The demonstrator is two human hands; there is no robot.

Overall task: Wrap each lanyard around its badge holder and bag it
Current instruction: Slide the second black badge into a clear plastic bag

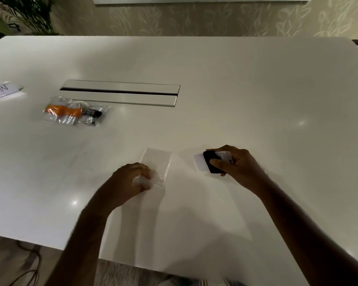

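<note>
A badge holder point(201, 162) wound with a black lanyard point(210, 163) is gripped in the right hand point(236, 164). Just to its left, an empty clear bag point(156, 162) is pinched at its near end by the left hand point(130, 180) on the white table point(236, 89). Far beyond the left hand lies a filled bag point(74, 112) with an orange lanyard.

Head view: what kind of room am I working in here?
Probably a meeting room or an event check-in desk. The large white table has a built-in cable hatch, a folded paper sign stands at its left edge, and patterned wallpaper covers the wall behind.
</note>
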